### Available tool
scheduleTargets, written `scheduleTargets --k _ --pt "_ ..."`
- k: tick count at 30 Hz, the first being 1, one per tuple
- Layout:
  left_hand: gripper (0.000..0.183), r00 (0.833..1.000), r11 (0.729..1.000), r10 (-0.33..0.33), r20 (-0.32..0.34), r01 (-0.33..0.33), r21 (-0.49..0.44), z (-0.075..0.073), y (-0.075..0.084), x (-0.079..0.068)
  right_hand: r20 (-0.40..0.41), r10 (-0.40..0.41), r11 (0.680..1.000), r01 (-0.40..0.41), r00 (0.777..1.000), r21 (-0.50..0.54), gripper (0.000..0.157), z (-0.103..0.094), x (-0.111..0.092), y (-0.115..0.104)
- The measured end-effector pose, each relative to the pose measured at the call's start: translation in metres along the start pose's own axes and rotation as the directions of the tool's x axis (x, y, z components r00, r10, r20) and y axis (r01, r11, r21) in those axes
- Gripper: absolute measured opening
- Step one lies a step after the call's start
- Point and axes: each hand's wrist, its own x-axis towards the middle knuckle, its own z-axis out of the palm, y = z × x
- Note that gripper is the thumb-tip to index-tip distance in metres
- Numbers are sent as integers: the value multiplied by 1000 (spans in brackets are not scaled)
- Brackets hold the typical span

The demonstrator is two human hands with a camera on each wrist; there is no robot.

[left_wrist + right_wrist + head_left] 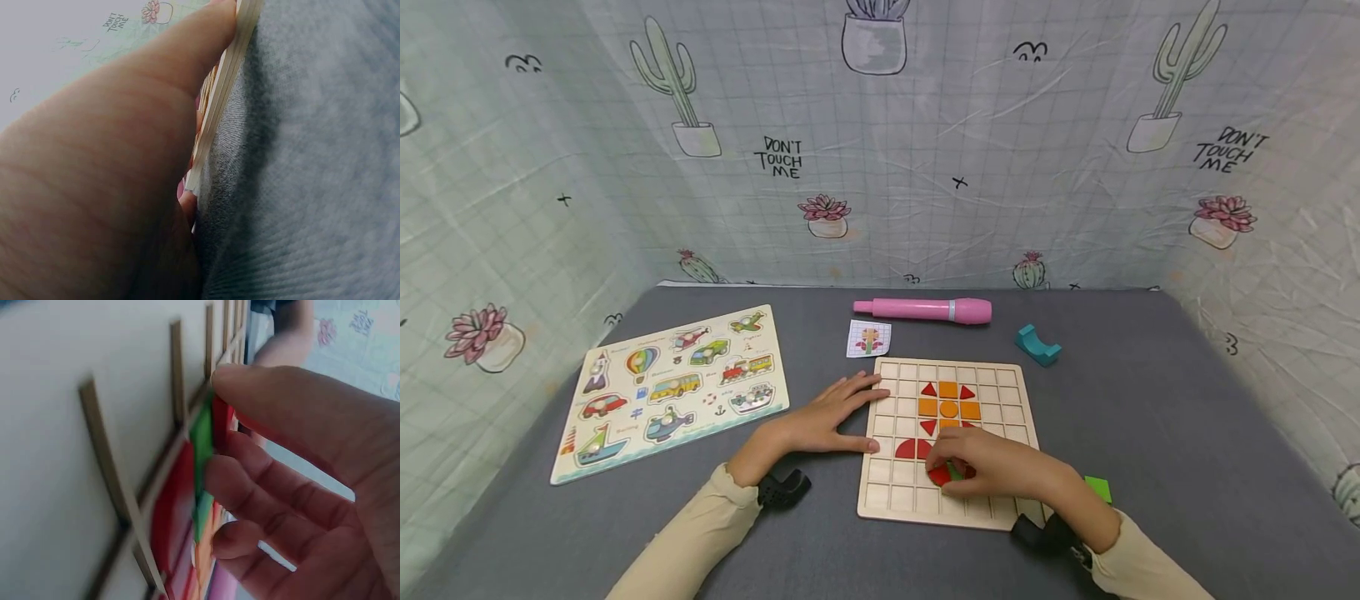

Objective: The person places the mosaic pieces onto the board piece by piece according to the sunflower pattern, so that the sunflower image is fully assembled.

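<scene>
A light wooden grid board [891, 497] lies before me with red, orange and green pieces set in its squares. Orange squares [948, 389] surround an orange circle [949, 409], with small red triangles [929, 389] at the corners. My right hand [1000, 463] is over the lower middle of the board. Its thumb and fingertips pinch a red rounded piece [221, 422] beside a green piece [201, 440] in the grid. My left hand [823, 422] lies with fingers extended at the board's left edge, thumb [209, 31] touching that edge.
A pattern card [868, 338] lies behind the board, near a pink microphone-shaped toy [917, 309]. A teal arch block [1038, 345] is at the back right. A green square piece [1098, 488] sits by the right forearm. At left lies a vehicle picture puzzle [674, 408].
</scene>
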Motion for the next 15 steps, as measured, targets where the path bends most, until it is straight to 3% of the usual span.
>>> scheduleTargets --k 5,15 --pt "79 1000 1000 -4 4 4 -4 0 1 0 -41 -33 998 30 999 -59 8 7 5 -3" --pt "78 1000 1000 6 -2 -6 -4 0 0 0 -69 -4 995 -3 998 -100 5 7 6 -6"
